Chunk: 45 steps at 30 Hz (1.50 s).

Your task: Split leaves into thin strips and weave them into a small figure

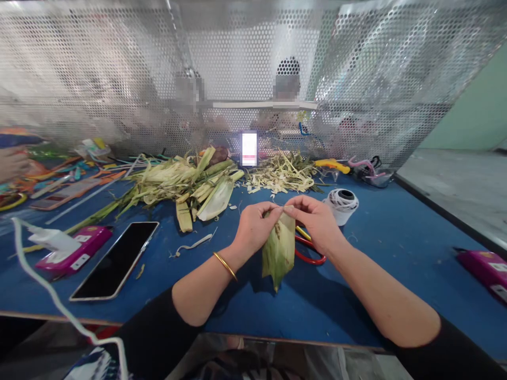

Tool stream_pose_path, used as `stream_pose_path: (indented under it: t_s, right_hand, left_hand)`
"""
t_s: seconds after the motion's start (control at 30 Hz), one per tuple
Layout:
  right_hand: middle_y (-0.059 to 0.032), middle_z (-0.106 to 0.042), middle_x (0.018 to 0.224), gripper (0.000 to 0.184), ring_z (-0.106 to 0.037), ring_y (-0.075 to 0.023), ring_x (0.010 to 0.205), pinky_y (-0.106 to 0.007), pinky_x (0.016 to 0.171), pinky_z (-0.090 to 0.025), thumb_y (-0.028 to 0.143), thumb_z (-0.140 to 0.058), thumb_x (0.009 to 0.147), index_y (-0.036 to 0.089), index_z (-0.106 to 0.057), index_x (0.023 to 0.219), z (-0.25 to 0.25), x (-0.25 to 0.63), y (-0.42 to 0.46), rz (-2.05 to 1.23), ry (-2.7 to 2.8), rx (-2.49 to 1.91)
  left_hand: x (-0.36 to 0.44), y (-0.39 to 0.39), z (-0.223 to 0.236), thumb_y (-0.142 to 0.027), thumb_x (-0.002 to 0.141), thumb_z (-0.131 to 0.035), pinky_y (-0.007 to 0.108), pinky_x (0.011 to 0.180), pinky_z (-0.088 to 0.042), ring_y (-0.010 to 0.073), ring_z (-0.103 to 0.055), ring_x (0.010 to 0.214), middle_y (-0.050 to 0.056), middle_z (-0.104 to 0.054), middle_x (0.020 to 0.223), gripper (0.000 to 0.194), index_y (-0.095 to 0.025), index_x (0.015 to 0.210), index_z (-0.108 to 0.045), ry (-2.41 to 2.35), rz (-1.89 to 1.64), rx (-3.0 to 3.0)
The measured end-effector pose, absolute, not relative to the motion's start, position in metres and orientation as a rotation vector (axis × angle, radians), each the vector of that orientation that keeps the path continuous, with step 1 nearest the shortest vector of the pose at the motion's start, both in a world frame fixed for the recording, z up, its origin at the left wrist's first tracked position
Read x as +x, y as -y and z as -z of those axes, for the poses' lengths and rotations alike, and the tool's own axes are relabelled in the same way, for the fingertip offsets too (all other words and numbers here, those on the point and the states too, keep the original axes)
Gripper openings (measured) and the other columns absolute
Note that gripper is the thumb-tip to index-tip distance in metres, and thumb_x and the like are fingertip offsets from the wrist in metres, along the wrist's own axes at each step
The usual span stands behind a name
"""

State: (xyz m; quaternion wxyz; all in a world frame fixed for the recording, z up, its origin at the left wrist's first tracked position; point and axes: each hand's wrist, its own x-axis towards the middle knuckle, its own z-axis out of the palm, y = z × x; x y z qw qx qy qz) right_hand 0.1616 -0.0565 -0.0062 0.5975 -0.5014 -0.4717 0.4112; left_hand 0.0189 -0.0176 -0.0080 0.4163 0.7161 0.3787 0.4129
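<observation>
A green and pale yellow corn husk hangs from my fingertips above the table, its pointed end downward. My left hand is closed in a pinch at the husk's upper edge. Thumb and forefinger of my right hand are pressed together at the same edge, touching the left fingertips. Whether a thread is also between the fingers is too small to make out. Behind the husk and right wrist lie red-handled scissors, partly hidden. A spool of white thread stands just beyond my right hand.
Corn husks and shredded strips are heaped at the back of the blue table. A phone and a purple power strip with a white charger lie left. Another purple strip sits right. A perforated screen stands behind.
</observation>
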Motion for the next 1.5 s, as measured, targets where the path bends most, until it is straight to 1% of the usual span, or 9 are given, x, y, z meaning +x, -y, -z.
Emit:
stream_pose_path:
  t_s: [0.07, 0.2, 0.33, 0.43, 0.63, 0.77, 1.03, 1.3, 1.5]
  right_hand:
    - [0.0049, -0.054, 0.056, 0.019, -0.046, -0.0103, 0.055, -0.025, 0.053, -0.039, 0.033, -0.073, 0.063, 0.019, -0.063, 0.069, 0.007, 0.161, 0.056, -0.919, 1.107, -1.166]
    - [0.0050, -0.055, 0.057, 0.015, -0.045, -0.0102, 0.054, -0.025, 0.053, -0.038, 0.030, -0.071, 0.064, 0.019, -0.062, 0.069, 0.007, 0.162, 0.055, -0.853, 1.152, -1.209]
    - [0.0048, -0.056, 0.059, 0.012, -0.047, -0.0107, 0.056, -0.025, 0.054, -0.038, 0.026, -0.069, 0.064, 0.019, -0.061, 0.071, 0.007, 0.167, 0.054, -0.809, 1.228, -1.253]
    - [0.0046, -0.057, 0.060, 0.011, -0.047, -0.0110, 0.057, -0.026, 0.055, -0.037, 0.025, -0.069, 0.065, 0.019, -0.062, 0.071, 0.007, 0.172, 0.053, -0.779, 1.320, -1.275]
    - [0.0033, -0.059, 0.064, 0.012, -0.051, -0.0120, 0.060, -0.027, 0.057, -0.040, 0.027, -0.069, 0.065, 0.019, -0.063, 0.072, 0.004, 0.173, 0.054, -0.796, 1.360, -1.298]
    - [0.0026, -0.060, 0.062, 0.014, -0.052, -0.0124, 0.060, -0.027, 0.058, -0.041, 0.027, -0.071, 0.062, 0.019, -0.063, 0.069, 0.002, 0.172, 0.055, -0.810, 1.325, -1.324]
    - [0.0030, -0.058, 0.057, 0.014, -0.048, -0.0112, 0.055, -0.027, 0.054, -0.038, 0.027, -0.072, 0.057, 0.018, -0.063, 0.062, 0.003, 0.169, 0.055, -0.829, 1.259, -1.347]
    - [0.0015, -0.061, 0.063, 0.014, -0.052, -0.0126, 0.060, -0.027, 0.058, -0.041, 0.030, -0.071, 0.063, 0.018, -0.064, 0.068, 0.002, 0.170, 0.056, -0.827, 1.328, -1.318]
    - [0.0032, -0.058, 0.059, 0.008, -0.049, -0.0111, 0.055, -0.026, 0.054, -0.037, 0.024, -0.068, 0.067, 0.019, -0.062, 0.066, 0.003, 0.170, 0.056, -0.623, 1.433, -1.325]
  left_hand:
    - [0.020, 0.018, 0.009, -0.035, 0.079, -0.055, 0.022, 0.059, -0.040, 0.0127, -0.054, 0.065, 0.001, -0.064, 0.068, 0.025, -0.015, 0.073, -0.069, -0.925, -1.027, 1.753]
    - [0.021, 0.019, 0.007, -0.037, 0.077, -0.057, 0.021, 0.055, -0.037, 0.0105, -0.048, 0.058, -0.001, -0.058, 0.063, 0.026, -0.014, 0.070, -0.067, -0.887, -0.993, 1.612]
    - [0.021, 0.022, 0.005, -0.037, 0.074, -0.061, 0.021, 0.056, -0.036, 0.0098, -0.047, 0.059, -0.001, -0.057, 0.064, 0.025, -0.013, 0.071, -0.067, -0.861, -0.947, 1.530]
    - [0.021, 0.022, 0.004, -0.038, 0.073, -0.062, 0.021, 0.055, -0.034, 0.0090, -0.045, 0.058, -0.002, -0.055, 0.061, 0.026, -0.013, 0.067, -0.064, -0.838, -0.933, 1.504]
    - [0.021, 0.020, 0.005, -0.038, 0.071, -0.061, 0.020, 0.053, -0.032, 0.0081, -0.041, 0.055, -0.004, -0.050, 0.058, 0.025, -0.014, 0.063, -0.060, -0.808, -0.918, 1.473]
    - [0.021, 0.021, 0.004, -0.036, 0.070, -0.060, 0.020, 0.052, -0.031, 0.0082, -0.041, 0.055, -0.003, -0.050, 0.058, 0.024, -0.014, 0.061, -0.059, -0.821, -0.928, 1.485]
    - [0.023, 0.021, 0.007, -0.031, 0.074, -0.055, 0.021, 0.053, -0.033, 0.0092, -0.043, 0.056, -0.002, -0.052, 0.058, 0.023, -0.014, 0.061, -0.062, -0.900, -0.996, 1.652]
    - [0.021, 0.017, 0.011, -0.034, 0.078, -0.053, 0.021, 0.056, -0.037, 0.0118, -0.049, 0.062, 0.000, -0.059, 0.063, 0.025, -0.015, 0.068, -0.065, -0.938, -1.022, 1.806]
    - [0.022, 0.015, 0.014, -0.037, 0.079, -0.052, 0.021, 0.055, -0.036, 0.0111, -0.046, 0.059, -0.002, -0.055, 0.060, 0.027, -0.015, 0.065, -0.062, -0.959, -1.030, 1.794]
